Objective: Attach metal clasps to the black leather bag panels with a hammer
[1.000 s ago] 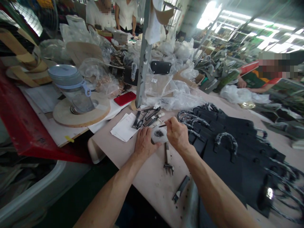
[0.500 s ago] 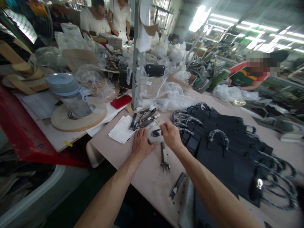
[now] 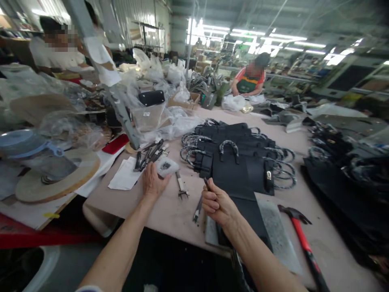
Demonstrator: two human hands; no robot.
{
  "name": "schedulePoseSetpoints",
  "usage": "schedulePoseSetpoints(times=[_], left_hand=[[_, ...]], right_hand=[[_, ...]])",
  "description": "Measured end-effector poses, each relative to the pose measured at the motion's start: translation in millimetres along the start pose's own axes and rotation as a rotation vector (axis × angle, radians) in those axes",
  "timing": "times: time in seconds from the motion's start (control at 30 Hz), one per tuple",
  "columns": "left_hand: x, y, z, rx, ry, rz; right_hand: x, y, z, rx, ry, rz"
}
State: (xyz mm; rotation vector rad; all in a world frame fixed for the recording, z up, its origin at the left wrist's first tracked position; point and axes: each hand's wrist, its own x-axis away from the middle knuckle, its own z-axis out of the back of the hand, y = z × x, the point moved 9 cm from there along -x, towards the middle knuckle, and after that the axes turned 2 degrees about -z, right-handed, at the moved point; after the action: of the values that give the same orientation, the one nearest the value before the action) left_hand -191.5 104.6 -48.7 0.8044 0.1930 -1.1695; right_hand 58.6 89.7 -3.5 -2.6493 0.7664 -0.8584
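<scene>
My left hand (image 3: 152, 181) lies flat on the table with its fingers out, touching a small clear bag of tiny dark parts (image 3: 167, 166). My right hand (image 3: 218, 204) is closed in a fist round a thin dark tool (image 3: 207, 183), whose tip sticks up above the knuckles. It hovers at the near edge of a black bag panel (image 3: 240, 174) with a curved handle (image 3: 229, 145). A metal plate (image 3: 275, 231) lies beneath the hand. Pliers (image 3: 181, 187) rest between my hands.
Black bags with hoop handles (image 3: 243, 138) are stacked across the table's middle. A red-handled hammer (image 3: 299, 233) lies at the right. Small tools (image 3: 150, 152), white paper (image 3: 124, 178), a red phone (image 3: 115, 143) and a lidded jar (image 3: 36, 154) sit left. A person (image 3: 249, 77) works at the far end.
The view swung right. My right hand left the small bag of parts and moved right and nearer, still gripping the thin tool. My left hand stayed on the bag.
</scene>
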Motion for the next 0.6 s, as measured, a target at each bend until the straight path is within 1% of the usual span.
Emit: schedulePoseSetpoints(times=[0.1, 0.2, 0.3, 0.37, 0.43, 0.5, 0.53, 0.57, 0.6], left_hand=[[-0.6, 9.1, 7.3, 0.011, 0.022, -0.086], [3.9, 28.7, 23.4, 0.029, 0.051, -0.143], [21.6, 64.3, 47.7, 0.117, 0.042, -0.108], [44.2, 99.0, 63.7, 0.236, -0.040, -0.070], [73.2, 136.3, 81.2, 0.320, -0.125, -0.042], [101.6, 170.6, 102.0, 0.358, -0.142, -0.074], [113.8, 185.4, 111.0, 0.364, -0.139, -0.119], [124.9, 199.5, 117.3, 0.365, -0.148, -0.195], [134.8, 210.6, 118.8, 0.365, -0.186, -0.267]], right_hand=[[26.8, 4.7, 17.2, -0.068, 0.100, 0.013], [52.2, 8.4, 28.2, -0.135, 0.197, 0.016], [70.1, 14.0, 37.4, -0.152, 0.282, 0.012], [76.5, 20.3, 47.9, -0.085, 0.361, 0.028], [80.6, 26.3, 61.5, 0.073, 0.456, 0.086], [85.3, 25.8, 70.6, 0.334, 0.530, 0.225], [88.5, 23.5, 70.1, 0.501, 0.544, 0.320], [92.6, 21.4, 66.5, 0.677, 0.547, 0.417], [96.9, 21.1, 61.1, 0.843, 0.541, 0.499]])
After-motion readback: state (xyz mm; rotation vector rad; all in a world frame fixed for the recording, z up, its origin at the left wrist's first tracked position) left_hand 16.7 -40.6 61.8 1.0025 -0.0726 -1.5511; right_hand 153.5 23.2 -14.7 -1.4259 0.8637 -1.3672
